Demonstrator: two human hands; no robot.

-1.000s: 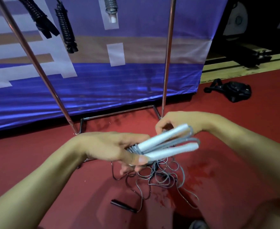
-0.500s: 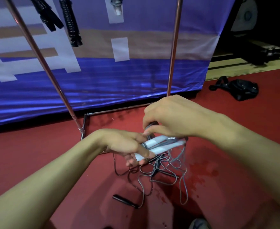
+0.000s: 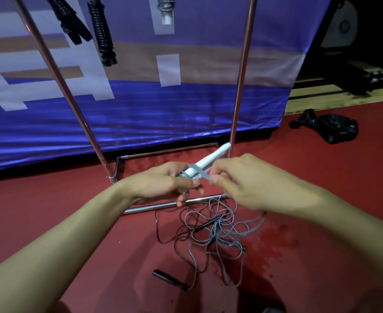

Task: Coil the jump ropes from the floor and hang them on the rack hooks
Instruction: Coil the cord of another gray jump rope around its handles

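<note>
My left hand point(image 3: 163, 181) grips the white handles point(image 3: 210, 160) of a grey jump rope, which point up and to the right. My right hand point(image 3: 237, 184) pinches a turn of the grey cord point(image 3: 200, 173) that crosses the handles. The rest of the grey cord point(image 3: 222, 233) lies in a loose tangle on the red floor below, mixed with a black rope. One black handle point(image 3: 170, 280) lies apart in front of the tangle. Two coiled black ropes point(image 3: 102, 35) and one coiled grey rope point(image 3: 165, 7) hang from the rack above.
The rack's chrome uprights point(image 3: 242, 71) and base bars point(image 3: 174, 203) stand right behind my hands. A blue and white banner point(image 3: 140, 114) hangs behind the rack. A black bag point(image 3: 335, 128) lies on the floor at the right.
The white handles have swung from lying flat to pointing up and right. My right hand came off the top of the handles and now pinches a cord turn beside them.
</note>
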